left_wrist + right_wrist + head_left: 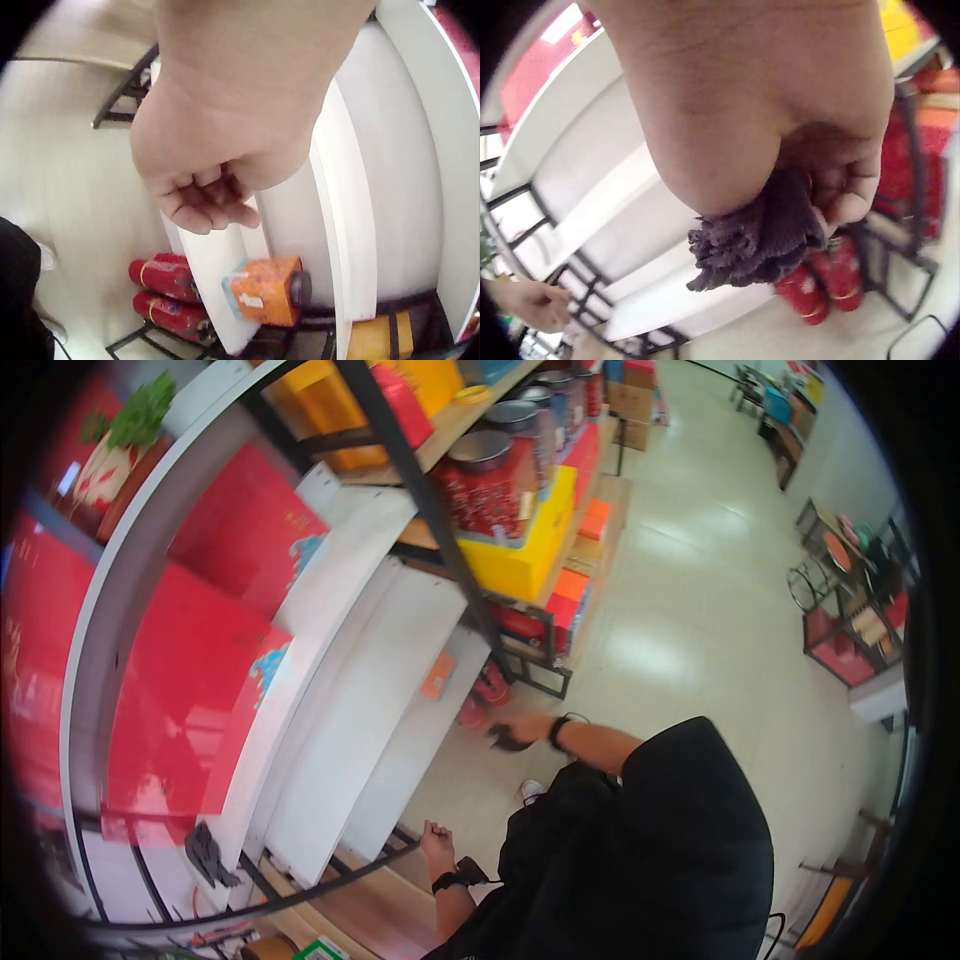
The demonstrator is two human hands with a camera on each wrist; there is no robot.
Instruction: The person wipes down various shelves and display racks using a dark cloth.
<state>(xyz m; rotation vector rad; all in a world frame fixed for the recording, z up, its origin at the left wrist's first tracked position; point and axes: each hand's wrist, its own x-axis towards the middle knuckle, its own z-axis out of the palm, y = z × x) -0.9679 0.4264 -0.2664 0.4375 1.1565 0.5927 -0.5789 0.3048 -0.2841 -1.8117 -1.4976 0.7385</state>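
A crumpled dark purple-grey cloth (761, 236) is gripped by my right hand (780, 97); in the head view this hand (530, 727) is blurred, out past the edge of the white stepped shelves (350, 720), with the cloth (510, 738) under it. My left hand (437, 845) hangs near the shelves' lower end, holding nothing. In the left wrist view, the left hand's (217, 165) fingers are loosely curled above the white boards. An orange box (270, 291) with a dark round end lies on a lower shelf; the head view shows this box (437, 676) too.
Red cylinders (169, 277) stand on the floor beside the shelves. Another dark cloth (208, 855) lies at the upper shelf's near end. Red panels (190, 690) are at the left. Beyond the black frame, a wooden rack holds tins and a yellow box (510, 565).
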